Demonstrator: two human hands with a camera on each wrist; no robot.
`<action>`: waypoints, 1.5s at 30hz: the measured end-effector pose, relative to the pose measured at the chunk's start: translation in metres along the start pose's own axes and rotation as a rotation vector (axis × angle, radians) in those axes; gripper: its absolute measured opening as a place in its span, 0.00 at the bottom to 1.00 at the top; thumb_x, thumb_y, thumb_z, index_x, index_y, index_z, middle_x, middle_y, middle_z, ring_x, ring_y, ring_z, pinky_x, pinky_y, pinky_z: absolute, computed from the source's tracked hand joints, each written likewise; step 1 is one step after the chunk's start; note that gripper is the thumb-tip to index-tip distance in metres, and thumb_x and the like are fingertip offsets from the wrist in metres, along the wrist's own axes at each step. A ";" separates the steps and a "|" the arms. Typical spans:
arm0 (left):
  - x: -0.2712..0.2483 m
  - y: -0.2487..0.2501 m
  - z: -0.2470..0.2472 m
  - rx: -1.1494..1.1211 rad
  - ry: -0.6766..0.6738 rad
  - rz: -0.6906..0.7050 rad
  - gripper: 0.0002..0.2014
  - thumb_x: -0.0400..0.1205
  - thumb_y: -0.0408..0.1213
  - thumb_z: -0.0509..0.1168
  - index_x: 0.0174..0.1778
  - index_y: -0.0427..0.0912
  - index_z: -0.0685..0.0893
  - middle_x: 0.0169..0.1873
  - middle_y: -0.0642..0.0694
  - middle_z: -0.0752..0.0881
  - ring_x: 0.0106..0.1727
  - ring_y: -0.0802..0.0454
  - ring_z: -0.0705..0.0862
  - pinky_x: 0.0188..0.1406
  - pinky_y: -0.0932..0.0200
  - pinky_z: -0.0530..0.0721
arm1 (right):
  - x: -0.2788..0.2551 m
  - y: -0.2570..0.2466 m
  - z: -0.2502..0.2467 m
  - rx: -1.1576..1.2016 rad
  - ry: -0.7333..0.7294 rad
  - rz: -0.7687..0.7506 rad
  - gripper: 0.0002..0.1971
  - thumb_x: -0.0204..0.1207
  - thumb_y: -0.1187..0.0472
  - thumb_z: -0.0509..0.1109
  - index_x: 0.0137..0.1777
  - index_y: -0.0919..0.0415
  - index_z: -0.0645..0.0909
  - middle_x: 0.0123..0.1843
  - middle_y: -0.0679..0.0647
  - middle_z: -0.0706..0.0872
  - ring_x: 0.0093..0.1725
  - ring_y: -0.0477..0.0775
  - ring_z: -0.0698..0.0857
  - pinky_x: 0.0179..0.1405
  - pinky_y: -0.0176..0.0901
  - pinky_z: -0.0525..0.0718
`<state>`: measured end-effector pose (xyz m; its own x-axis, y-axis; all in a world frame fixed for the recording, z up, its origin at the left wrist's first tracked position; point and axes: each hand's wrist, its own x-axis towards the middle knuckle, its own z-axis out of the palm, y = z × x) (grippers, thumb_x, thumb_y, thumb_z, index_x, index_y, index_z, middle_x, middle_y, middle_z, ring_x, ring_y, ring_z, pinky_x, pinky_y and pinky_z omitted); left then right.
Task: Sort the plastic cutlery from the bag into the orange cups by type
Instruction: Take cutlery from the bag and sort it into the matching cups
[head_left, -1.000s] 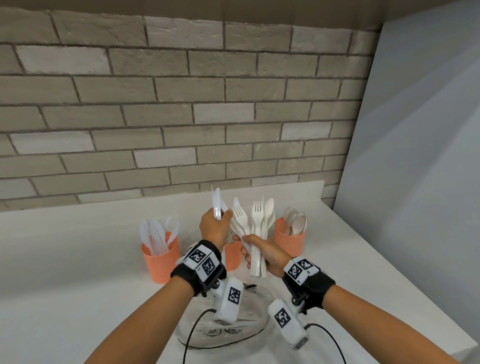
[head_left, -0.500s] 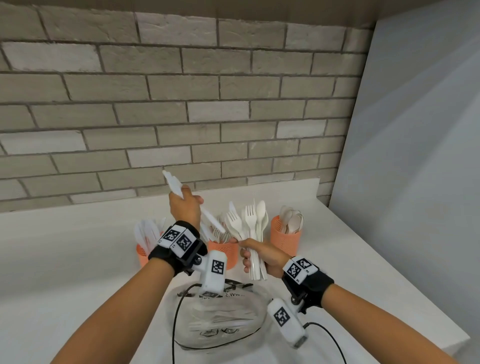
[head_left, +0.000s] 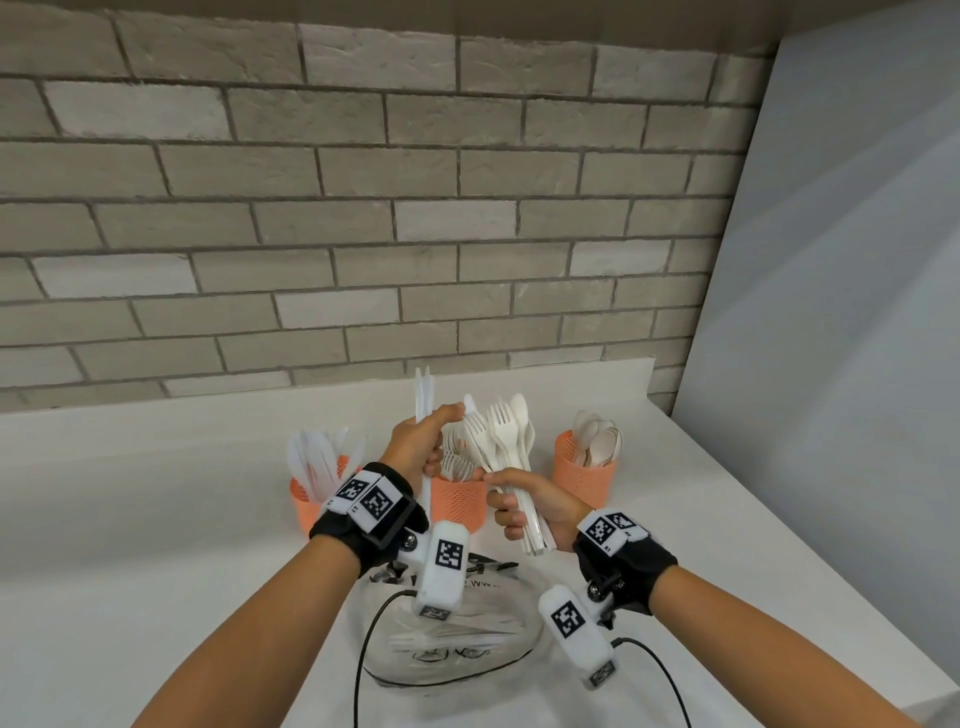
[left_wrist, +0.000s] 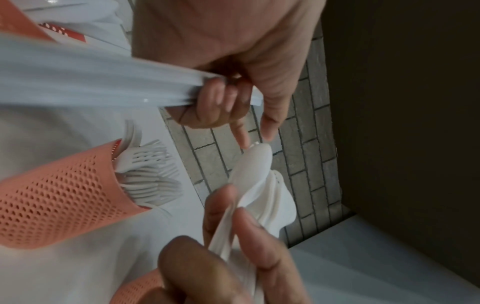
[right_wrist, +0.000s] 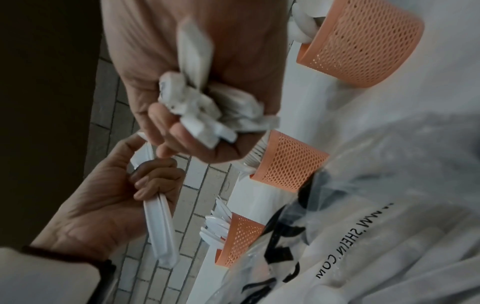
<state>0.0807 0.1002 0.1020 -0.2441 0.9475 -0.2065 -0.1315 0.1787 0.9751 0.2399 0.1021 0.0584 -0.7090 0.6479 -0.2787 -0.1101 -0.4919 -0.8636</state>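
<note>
Head view: the left hand (head_left: 421, 447) grips white knives (head_left: 423, 400) upright, the right hand (head_left: 535, 506) clutches a mixed cutlery bundle (head_left: 501, 441) above three orange cups (head_left: 457, 501); the bag (head_left: 457, 639) lies near the white worktop (head_left: 130, 571) front edge, brick wall (head_left: 363, 208) behind.

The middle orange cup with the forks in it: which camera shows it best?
The left wrist view: the middle orange cup fills the frame, its mesh and fork tines plain. In the head view the cup is partly hidden behind the left hand. The right wrist view shows it smaller and tilted.
</note>
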 end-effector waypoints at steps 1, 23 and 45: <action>-0.001 0.001 0.001 0.005 -0.011 -0.005 0.10 0.77 0.44 0.69 0.40 0.41 0.77 0.12 0.56 0.65 0.11 0.62 0.60 0.10 0.71 0.58 | 0.000 0.000 0.000 -0.014 -0.003 0.007 0.08 0.81 0.61 0.56 0.47 0.53 0.77 0.17 0.44 0.71 0.13 0.39 0.68 0.13 0.29 0.68; 0.012 -0.001 0.003 0.030 0.002 0.062 0.10 0.80 0.40 0.67 0.44 0.35 0.83 0.26 0.46 0.75 0.09 0.63 0.65 0.09 0.72 0.61 | 0.004 -0.008 0.001 -0.151 -0.032 0.030 0.10 0.84 0.61 0.53 0.54 0.53 0.77 0.17 0.43 0.70 0.14 0.38 0.68 0.14 0.28 0.69; 0.048 0.003 -0.109 -0.123 0.499 0.367 0.21 0.81 0.50 0.64 0.27 0.43 0.68 0.21 0.43 0.68 0.17 0.53 0.67 0.22 0.61 0.67 | 0.049 -0.014 0.014 -0.130 0.174 0.008 0.08 0.80 0.51 0.65 0.48 0.55 0.75 0.14 0.45 0.69 0.11 0.40 0.67 0.11 0.29 0.69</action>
<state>-0.0364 0.1175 0.0860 -0.7092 0.6982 0.0976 -0.0565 -0.1943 0.9793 0.1966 0.1325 0.0627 -0.5775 0.7405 -0.3438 -0.0064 -0.4252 -0.9051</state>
